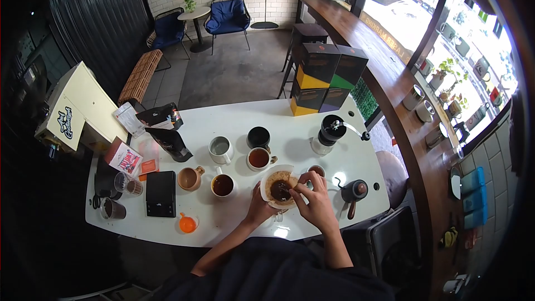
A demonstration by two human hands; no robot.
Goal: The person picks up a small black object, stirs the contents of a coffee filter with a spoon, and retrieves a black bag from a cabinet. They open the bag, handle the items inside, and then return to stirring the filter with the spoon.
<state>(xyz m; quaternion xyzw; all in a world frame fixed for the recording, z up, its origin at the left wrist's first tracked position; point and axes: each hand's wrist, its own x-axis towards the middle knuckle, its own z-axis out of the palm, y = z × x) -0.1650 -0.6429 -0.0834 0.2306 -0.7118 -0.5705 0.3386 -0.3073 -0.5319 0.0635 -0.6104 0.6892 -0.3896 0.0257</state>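
A white paper-filter dripper (277, 181) full of dark wet coffee grounds stands near the white table's (239, 122) front edge. My left hand (257, 207) grips the dripper's left side from below. My right hand (317, 200) reaches over its right rim, fingers pinched on a thin stirring tool (291, 190) that dips into the grounds. A small cup (316, 170) stands just behind my right hand.
Several cups stand left of the dripper: coffee (222, 185), tea (258, 158), a tan mug (189, 178), a grey mug (220, 148), a black cup (258, 136). Also a hand grinder (331, 131), black kettle (355, 191), scale (160, 193), orange dish (188, 224), stacked boxes (326, 78).
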